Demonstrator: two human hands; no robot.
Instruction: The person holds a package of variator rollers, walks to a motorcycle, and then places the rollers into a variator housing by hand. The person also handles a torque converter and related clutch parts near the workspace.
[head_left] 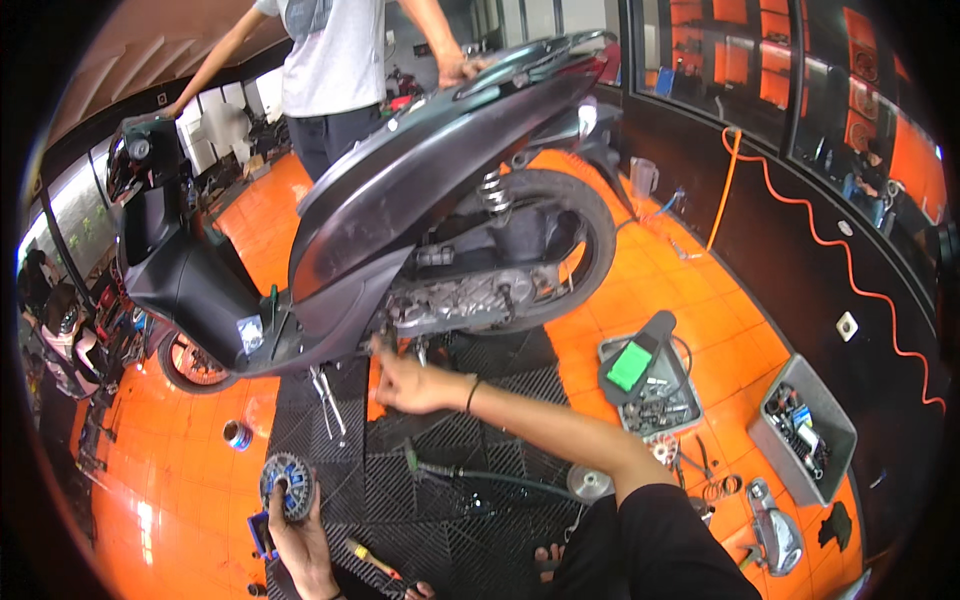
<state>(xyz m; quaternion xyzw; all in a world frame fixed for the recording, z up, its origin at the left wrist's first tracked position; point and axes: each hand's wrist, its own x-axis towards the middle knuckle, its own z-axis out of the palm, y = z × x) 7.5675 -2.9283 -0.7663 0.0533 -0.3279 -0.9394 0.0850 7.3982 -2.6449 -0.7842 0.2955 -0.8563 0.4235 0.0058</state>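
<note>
orange workshop floor [200, 470]: left hand [300, 535] grip grasping a round clutch part [288, 486]; right hand [410, 385] clenched under the scooter [400, 200].

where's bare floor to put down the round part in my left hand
Free: orange tiles left of the round part, beyond the small tin. The black mat under the engine is also bare. Crowded: right side, around the parts tray and grey bin.
</note>
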